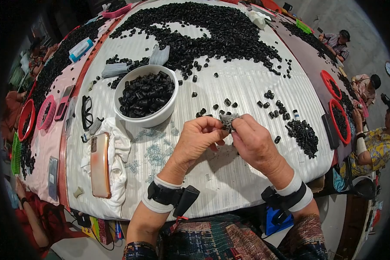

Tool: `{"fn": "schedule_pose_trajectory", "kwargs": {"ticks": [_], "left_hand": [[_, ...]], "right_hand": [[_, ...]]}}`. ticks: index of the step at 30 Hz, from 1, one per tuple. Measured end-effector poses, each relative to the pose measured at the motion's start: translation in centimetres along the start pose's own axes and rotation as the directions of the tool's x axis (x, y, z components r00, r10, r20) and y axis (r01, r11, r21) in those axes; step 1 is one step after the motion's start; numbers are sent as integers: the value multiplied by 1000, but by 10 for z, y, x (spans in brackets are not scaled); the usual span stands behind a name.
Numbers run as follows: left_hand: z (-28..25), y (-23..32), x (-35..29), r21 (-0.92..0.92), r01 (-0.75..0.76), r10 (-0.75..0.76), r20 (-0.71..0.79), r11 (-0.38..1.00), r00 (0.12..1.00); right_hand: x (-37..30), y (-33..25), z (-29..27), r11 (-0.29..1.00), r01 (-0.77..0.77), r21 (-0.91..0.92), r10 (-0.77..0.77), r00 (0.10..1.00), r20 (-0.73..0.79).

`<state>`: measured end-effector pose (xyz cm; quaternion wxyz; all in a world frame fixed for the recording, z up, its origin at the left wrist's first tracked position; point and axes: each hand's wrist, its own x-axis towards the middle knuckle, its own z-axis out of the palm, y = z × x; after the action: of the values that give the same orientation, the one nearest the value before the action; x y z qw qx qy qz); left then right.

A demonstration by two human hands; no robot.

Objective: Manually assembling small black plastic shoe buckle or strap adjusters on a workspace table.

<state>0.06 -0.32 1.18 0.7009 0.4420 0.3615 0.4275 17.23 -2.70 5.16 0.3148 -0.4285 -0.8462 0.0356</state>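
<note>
My left hand and my right hand meet over the white ribbed table cover, fingertips pinched together on a small grey piece held between them. A white bowl full of small black cylindrical parts stands just up and left of my left hand. A little heap of black parts lies to the right of my right hand. Loose black parts dot the cover beyond my fingers. Both wrists wear black straps with white bands.
A huge spread of black parts covers the far table. A phone in an orange case lies on a white cloth at left, beside glasses. Tiny springs are scattered below the bowl. Red baskets and other people sit at right.
</note>
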Motion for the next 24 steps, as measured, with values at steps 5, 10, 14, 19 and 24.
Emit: {"fn": "schedule_pose_trajectory", "kwargs": {"ticks": [5, 10, 14, 19, 24], "left_hand": [[-1, 2, -1, 82, 30, -35, 60, 996, 998], [4, 5, -3, 60, 21, -24, 46, 998, 999], [3, 7, -4, 70, 53, -58, 66, 996, 996], [6, 7, -6, 40, 38, -40, 42, 998, 998], [0, -1, -1, -44, -12, 12, 10, 999, 1000]], "right_hand": [[1, 1, -3, 1000, -8, 26, 8, 1000, 25], [-1, 3, -1, 979, -72, 191, 78, 997, -26], [-3, 1, 3, 967, -96, 237, 114, 991, -63], [-5, 0, 7, 966, -102, 238, 144, 976, -166], [-4, 1, 12, 988, 0, 155, 43, 960, -276]]}}
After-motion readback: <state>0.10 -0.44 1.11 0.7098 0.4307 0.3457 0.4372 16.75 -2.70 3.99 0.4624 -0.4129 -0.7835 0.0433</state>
